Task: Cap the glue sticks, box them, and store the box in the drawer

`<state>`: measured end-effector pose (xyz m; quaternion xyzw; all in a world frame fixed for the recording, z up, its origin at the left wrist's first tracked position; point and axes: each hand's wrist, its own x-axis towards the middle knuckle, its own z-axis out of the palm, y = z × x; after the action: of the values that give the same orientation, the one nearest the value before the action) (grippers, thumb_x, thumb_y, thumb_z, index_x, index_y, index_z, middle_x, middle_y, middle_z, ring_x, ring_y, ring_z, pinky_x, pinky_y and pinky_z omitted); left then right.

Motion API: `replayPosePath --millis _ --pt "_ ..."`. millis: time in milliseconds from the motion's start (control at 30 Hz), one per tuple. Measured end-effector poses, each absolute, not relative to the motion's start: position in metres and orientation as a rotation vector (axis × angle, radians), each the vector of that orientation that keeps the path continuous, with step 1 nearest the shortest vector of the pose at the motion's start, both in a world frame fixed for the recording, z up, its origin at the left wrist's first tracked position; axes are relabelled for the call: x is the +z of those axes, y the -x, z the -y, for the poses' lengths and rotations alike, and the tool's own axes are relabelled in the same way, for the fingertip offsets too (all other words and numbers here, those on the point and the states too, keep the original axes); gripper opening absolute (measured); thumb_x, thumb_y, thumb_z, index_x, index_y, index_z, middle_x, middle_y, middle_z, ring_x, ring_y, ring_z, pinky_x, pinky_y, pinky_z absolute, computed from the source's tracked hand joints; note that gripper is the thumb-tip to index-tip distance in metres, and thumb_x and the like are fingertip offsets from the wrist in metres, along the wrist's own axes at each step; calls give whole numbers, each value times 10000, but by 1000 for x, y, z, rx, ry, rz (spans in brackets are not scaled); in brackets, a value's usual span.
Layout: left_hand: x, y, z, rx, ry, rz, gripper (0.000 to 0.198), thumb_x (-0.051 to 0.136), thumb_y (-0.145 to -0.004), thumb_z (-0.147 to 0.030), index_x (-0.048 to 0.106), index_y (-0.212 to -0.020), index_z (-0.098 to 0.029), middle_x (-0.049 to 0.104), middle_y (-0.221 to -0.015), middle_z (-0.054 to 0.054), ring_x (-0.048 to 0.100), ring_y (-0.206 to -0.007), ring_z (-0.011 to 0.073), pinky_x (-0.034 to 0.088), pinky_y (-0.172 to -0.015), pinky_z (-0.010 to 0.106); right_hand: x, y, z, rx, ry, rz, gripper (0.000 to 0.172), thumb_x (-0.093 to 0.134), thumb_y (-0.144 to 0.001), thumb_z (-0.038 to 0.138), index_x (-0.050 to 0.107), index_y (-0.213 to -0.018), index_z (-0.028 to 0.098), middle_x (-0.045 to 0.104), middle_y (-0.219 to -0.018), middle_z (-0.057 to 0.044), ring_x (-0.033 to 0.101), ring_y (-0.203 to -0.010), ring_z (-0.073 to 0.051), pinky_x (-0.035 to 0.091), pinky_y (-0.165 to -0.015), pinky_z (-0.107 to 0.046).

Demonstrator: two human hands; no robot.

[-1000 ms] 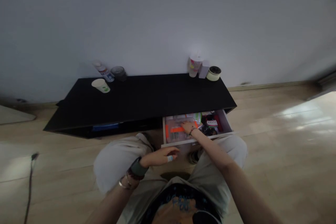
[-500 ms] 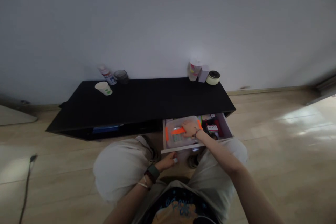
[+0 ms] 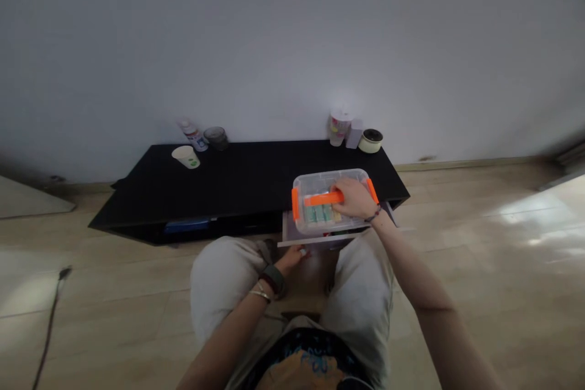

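My right hand (image 3: 356, 198) is closed around the orange handle (image 3: 322, 198) of a clear plastic storage box (image 3: 315, 181) with orange side latches. Small green and pale packs show through its lid. The box is held above the pulled-out drawer (image 3: 292, 231) and overlaps the front edge of the black cabinet top in view. At the drawer's front panel, my left hand (image 3: 293, 258) has its fingers curled against the lower side; the fingertips are partly hidden.
On the black cabinet (image 3: 256, 177) stand a paper cup (image 3: 186, 157), a spray can (image 3: 194, 136), a dark glass (image 3: 216, 137), a lidded plastic cup (image 3: 339, 128), a pale box (image 3: 354, 134) and a cream pot (image 3: 370, 141). A black cable (image 3: 51, 317) lies on the floor at left.
The storage box has risen out of the drawer in my right hand and moved forward. The drawer sits slightly further in, with my left hand still at its front.
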<state>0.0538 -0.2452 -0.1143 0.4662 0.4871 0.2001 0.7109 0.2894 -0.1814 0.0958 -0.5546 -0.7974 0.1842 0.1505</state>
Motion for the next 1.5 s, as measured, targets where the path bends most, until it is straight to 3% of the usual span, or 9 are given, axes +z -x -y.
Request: replayPosePath --millis 133,200,333,433,633,833,1033,1333,1500 --pt "-91 -69 225 545 -964 -1220 209 634 -793 -359 621 -875 -168 676 -869 66 617 -989 259 466 -878 378 109 -299 167 333 1496 2307 291 639 -715 230 640 -997 158 660 -1006 -111 558 -981 -273 396 -900 -368" --pt "-71 -74 221 596 -955 -1247 280 648 -800 -341 648 -1017 -164 700 -1063 106 574 -1174 294 436 -986 402 112 -302 157 317 1480 2303 274 632 -709 236 632 -973 159 659 -983 -104 560 -945 -261 397 -871 -352" --pt "-22 -68 223 698 -995 -1143 547 671 -816 -377 561 -1332 -235 531 -1464 119 419 -1410 285 355 -1136 411 110 -302 134 320 1458 2275 233 620 -691 225 617 -917 166 656 -936 -84 564 -885 -236 404 -813 -324" --pt "6 -48 223 783 -1134 -1156 611 622 -864 -445 475 -1429 -265 438 -1550 81 369 -1450 264 321 -1173 395 104 -295 112 347 1452 2243 229 617 -679 204 616 -906 170 656 -936 -77 568 -891 -231 406 -813 -318" --pt "15 -3 187 1057 -1116 -1375 574 566 -898 -523 487 -1393 -243 428 -1550 100 369 -1452 267 374 -1147 363 90 -266 67 352 1508 2229 240 628 -725 220 633 -957 158 667 -985 -95 570 -926 -235 414 -846 -332" --pt "20 22 122 1091 -1157 -1484 515 491 -954 -392 439 -1424 -186 437 -1542 136 393 -1441 234 328 -1185 368 71 -233 31 296 1460 2224 201 646 -769 265 631 -939 159 658 -946 -82 572 -911 -228 428 -827 -333" --pt "23 39 56 968 -1217 -1571 466 496 -947 -371 514 -1376 -191 636 -1350 116 562 -1296 254 412 -1120 397 48 -208 4 273 1362 2249 198 673 -774 251 653 -946 153 655 -948 -78 581 -917 -228 445 -845 -343" --pt "15 47 20 704 -1366 -1746 450 478 -936 -341 566 -1333 -149 715 -1190 128 677 -1088 267 502 -946 364 43 -200 -5 268 1299 2298 285 637 -826 240 673 -1096 156 670 -1056 -100 592 -1018 -252 462 -929 -377" --pt "25 45 12 442 -1492 -1913 469 443 -954 -421 552 -1357 -208 719 -1171 129 679 -1074 314 498 -871 382 41 -239 7 155 1745 1814 410 504 -950 340 594 -1267 95 643 -1229 -183 599 -1125 -287 469 -951 -392"
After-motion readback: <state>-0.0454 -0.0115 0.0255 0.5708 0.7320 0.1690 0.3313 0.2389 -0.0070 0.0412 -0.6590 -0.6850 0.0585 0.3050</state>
